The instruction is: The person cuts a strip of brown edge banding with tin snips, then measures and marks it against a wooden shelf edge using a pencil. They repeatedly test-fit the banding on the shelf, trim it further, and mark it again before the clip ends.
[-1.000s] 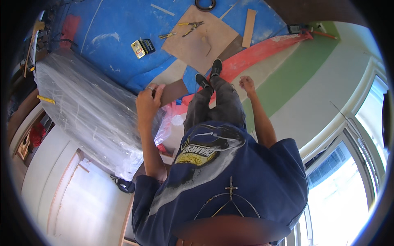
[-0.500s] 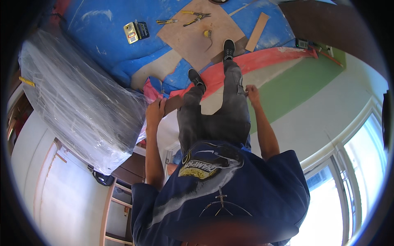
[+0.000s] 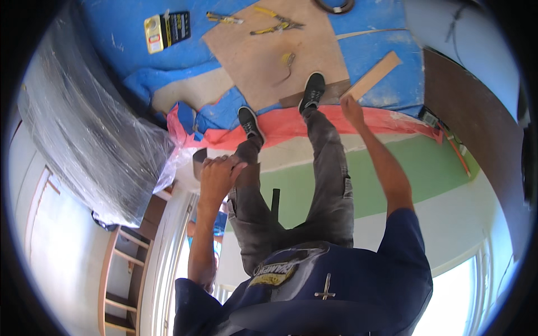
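My left hand [image 3: 219, 175] is closed round a flat dark brown strip [image 3: 199, 158], held level near my left knee. The strip's middle is hidden by my fingers. My right hand [image 3: 352, 111] is stretched forward with its fingers curled. It overlaps the near end of a light wooden strip [image 3: 374, 75] on the blue sheeting; whether they touch I cannot tell. A square tan board [image 3: 246, 61] lies ahead of my shoes. On it are yellow-handled snips [image 3: 277, 23] and a yellow tape measure [image 3: 287, 59]. A yellow-handled tool [image 3: 224, 18] lies by its far left edge.
Blue sheeting [image 3: 386, 50] and a red sheet [image 3: 381, 120] cover the floor. Plastic-wrapped furniture [image 3: 95, 134] stands left, near wooden shelving [image 3: 106, 280]. A yellow-black box [image 3: 167, 32] sits far left. A dark coil [image 3: 335, 7] lies at the far edge. Someone in blue [image 3: 218, 224] is partly visible behind my left arm.
My right hand has moved forward from beside my right thigh to over the wooden strip's near end. My left hand still holds the brown strip. The view has shifted, and the floor things appear larger.
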`<state>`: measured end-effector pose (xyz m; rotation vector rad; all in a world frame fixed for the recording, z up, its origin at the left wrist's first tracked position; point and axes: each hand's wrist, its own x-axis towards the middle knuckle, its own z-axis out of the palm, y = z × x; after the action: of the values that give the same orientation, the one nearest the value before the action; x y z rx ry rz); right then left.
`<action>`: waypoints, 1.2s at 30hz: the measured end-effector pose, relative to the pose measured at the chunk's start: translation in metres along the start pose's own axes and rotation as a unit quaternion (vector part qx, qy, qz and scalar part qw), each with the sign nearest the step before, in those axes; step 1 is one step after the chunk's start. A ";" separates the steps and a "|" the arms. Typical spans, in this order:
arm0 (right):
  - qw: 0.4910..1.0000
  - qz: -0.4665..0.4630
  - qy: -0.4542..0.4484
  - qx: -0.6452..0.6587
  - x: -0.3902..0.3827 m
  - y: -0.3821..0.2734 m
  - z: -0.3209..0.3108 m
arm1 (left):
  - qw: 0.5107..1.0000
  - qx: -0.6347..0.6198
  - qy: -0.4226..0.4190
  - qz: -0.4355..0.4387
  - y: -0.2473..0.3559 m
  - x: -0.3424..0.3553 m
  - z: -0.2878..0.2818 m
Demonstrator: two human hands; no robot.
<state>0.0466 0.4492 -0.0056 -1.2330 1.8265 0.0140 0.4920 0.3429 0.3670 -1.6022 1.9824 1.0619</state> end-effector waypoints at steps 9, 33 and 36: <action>0.993 -0.108 0.036 0.044 0.178 -0.164 0.082 | 1.000 -0.001 -0.022 -0.020 0.007 0.113 0.047; 0.894 0.060 0.414 -0.161 0.233 0.147 -0.057 | 0.989 -0.008 0.146 0.017 0.006 0.351 0.205; 0.873 -0.027 0.472 -0.124 0.257 0.203 -0.107 | 0.989 0.000 0.137 0.049 0.021 0.386 0.224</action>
<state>-0.1990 0.3138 -0.2058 -1.6332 2.6784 -0.4797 0.3280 0.2568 -0.0398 -1.7465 2.2582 0.9166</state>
